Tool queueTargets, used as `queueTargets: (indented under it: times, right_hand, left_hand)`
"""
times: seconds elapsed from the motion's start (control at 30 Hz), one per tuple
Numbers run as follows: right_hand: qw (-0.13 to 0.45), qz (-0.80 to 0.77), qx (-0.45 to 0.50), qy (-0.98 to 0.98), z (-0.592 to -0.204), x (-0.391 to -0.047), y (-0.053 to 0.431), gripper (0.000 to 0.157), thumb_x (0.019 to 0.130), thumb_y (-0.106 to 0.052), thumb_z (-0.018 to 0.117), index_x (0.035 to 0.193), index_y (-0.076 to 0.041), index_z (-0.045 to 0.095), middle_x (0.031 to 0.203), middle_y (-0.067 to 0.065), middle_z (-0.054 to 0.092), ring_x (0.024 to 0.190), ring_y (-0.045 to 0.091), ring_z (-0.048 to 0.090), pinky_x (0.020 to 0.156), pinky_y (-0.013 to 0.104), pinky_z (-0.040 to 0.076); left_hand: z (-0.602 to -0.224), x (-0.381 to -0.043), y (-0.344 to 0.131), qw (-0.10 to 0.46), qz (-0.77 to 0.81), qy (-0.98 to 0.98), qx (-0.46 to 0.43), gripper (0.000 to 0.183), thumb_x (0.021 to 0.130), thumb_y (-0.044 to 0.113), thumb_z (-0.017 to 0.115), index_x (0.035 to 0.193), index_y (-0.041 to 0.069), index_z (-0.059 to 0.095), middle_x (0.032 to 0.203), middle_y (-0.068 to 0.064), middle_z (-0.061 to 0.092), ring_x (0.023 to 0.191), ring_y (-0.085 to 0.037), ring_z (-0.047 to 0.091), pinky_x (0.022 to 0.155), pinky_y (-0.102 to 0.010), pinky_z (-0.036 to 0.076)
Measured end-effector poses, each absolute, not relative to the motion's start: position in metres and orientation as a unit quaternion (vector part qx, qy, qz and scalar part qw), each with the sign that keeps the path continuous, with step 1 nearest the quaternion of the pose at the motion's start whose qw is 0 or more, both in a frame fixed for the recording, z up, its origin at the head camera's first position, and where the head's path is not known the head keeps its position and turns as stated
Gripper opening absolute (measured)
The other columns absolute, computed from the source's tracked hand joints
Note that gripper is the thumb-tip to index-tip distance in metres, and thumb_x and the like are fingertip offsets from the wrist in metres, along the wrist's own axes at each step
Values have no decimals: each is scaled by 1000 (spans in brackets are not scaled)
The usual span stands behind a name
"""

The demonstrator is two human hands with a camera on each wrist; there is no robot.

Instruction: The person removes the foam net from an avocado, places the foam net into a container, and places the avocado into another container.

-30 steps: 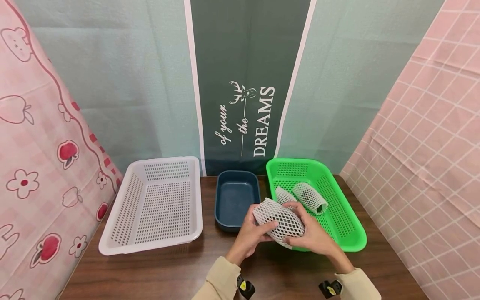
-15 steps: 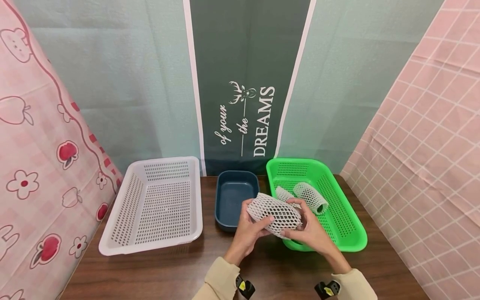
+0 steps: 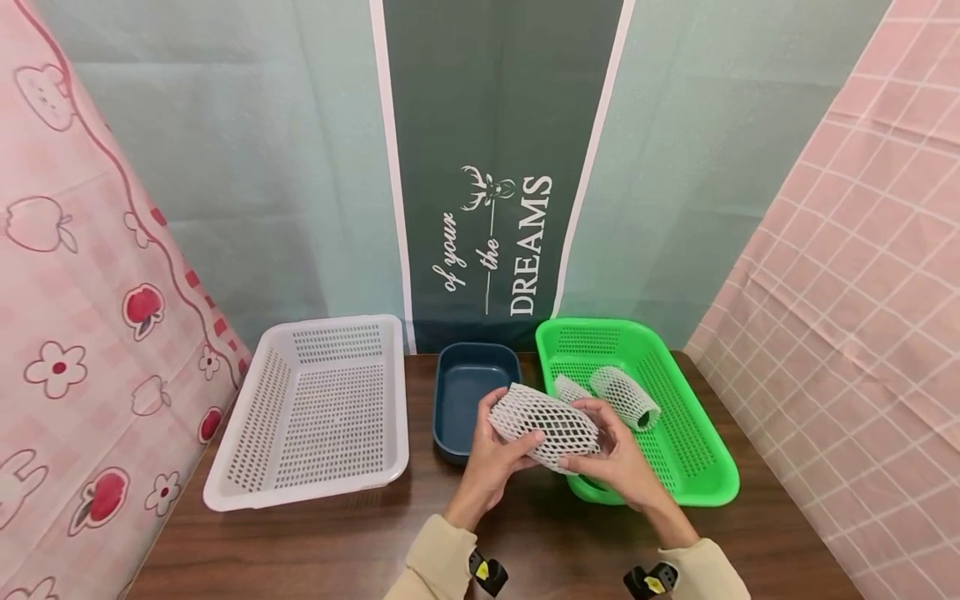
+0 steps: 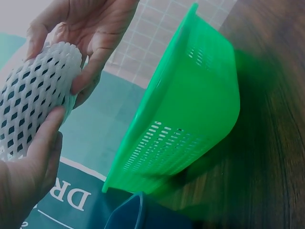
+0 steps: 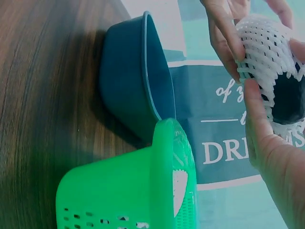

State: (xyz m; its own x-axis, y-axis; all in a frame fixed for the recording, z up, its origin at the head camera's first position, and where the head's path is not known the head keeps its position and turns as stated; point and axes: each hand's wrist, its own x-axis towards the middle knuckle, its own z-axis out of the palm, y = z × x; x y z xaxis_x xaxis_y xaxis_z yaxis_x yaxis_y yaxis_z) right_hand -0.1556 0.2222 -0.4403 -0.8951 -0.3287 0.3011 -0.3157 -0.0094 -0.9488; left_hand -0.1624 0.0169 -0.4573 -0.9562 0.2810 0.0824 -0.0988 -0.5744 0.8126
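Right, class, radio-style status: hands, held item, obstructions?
Left hand, right hand holding white foam net. Something dark showing at its open end. Nothing visibly blocking.

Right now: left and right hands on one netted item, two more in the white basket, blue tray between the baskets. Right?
One fix: the other two netted items lie in the green basket, not the white basket; the head view shows it. The rest stands: left hand and right hand hold the third netted item, blue tray between the baskets.
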Motion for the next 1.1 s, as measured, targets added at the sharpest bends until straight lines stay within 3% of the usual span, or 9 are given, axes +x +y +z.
queueTargets:
  times: [0.33,0.47,0.87,1.1]
  right_hand:
    - [-4,-670,-206,713,-440,-156,219,64,75,10,77,133,2,50,125,17,55,104,25,58,80,33,52]
    - [1,-667,-187,721,-440,-155,216,63,75,8,78,132,2,54,125,15,58,104,25,60,80,33,53]
    - [1,-694,-206,690,-449,-154,200,58,76,11,75,130,9,52,124,18,59,103,24,61,81,32,53]
    - [4,-688,-216,693,-455,-154,195,58,77,8,76,130,7,53,125,19,59,108,21,59,86,31,50]
  left_hand:
    - [-459,-158,6,108,882,447,98,82,85,4,74,147,20,23,138,-19,35,108,-34,56,80,-50,53]
    - [-460,-156,0,103,879,455,94,81,85,5,74,147,19,24,138,-20,36,106,-34,56,79,-50,53]
    - [-465,-151,-13,86,866,485,86,80,84,5,75,146,15,25,135,-21,37,103,-33,58,78,-49,54]
    - [-470,-146,-18,76,864,492,78,80,83,4,75,145,13,25,134,-22,37,102,-33,58,77,-49,54]
